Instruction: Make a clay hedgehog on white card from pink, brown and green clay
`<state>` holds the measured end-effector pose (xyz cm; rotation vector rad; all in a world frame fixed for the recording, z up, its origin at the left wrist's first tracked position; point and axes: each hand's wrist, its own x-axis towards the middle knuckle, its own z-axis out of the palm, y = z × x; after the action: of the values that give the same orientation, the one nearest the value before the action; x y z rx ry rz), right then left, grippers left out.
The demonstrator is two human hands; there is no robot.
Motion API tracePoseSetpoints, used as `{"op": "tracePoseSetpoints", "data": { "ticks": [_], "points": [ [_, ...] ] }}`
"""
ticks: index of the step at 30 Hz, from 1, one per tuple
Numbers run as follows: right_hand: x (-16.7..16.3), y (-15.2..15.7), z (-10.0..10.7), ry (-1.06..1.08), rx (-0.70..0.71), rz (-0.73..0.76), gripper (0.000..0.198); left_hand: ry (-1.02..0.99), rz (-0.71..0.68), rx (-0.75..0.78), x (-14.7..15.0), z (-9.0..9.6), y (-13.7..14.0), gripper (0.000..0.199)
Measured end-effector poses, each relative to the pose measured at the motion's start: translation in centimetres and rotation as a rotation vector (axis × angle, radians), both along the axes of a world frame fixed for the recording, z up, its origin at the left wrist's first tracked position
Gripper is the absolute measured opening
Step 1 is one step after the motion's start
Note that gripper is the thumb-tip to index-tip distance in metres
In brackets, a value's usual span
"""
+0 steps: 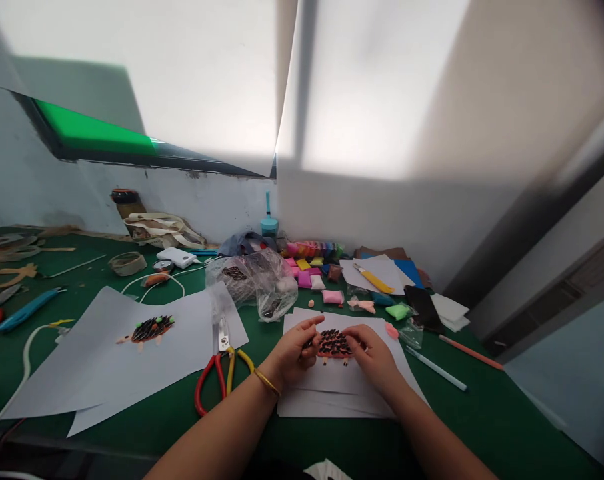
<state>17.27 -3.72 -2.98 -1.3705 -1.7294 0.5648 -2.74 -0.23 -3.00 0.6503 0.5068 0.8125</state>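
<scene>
In front of me a hedgehog figure (334, 344) lies on a stack of white paper (332, 387). Its reddish-brown body is covered with rows of dark, seed-like pieces, with short pale legs below. My left hand (299, 348) is beside its left end, index finger stretched out and the other fingers curled round small dark seed-like pieces. The fingertips of my right hand (369, 350) are pinched together over the figure's right end; whatever they hold is hidden. A similar hedgehog (153, 330) with green and orange dots lies on another white sheet (182, 353) to the left.
Red-and-yellow handled pliers (225, 363) lie left of my left forearm. Behind are a clear plastic bag (255, 277) with dark pieces, several clay packets (305, 279) and a yellow cutter (375, 279). Pens (437, 368) lie at the right, a white cable (27, 353) at the left.
</scene>
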Motion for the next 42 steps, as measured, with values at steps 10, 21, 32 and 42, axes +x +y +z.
{"op": "tracePoseSetpoints", "data": {
  "ticks": [10,21,32,42],
  "points": [
    [-3.5,-0.2,2.1,0.223,-0.210,0.264,0.016,0.045,-0.179,0.050,0.0,0.3,-1.0,0.061],
    [3.7,1.7,-1.1,0.276,-0.179,-0.187,0.030,-0.024,0.265,-0.051,-0.2,-0.7,1.0,0.034],
    [4.5,0.5,-2.2,-0.001,-0.204,-0.172,0.021,0.017,0.410,-0.133,-0.2,-0.6,1.2,0.024],
    [4.0,0.2,-2.3,-0.114,-0.229,-0.157,0.020,0.016,0.414,-0.149,-0.1,-0.4,1.1,0.019]
  ]
}}
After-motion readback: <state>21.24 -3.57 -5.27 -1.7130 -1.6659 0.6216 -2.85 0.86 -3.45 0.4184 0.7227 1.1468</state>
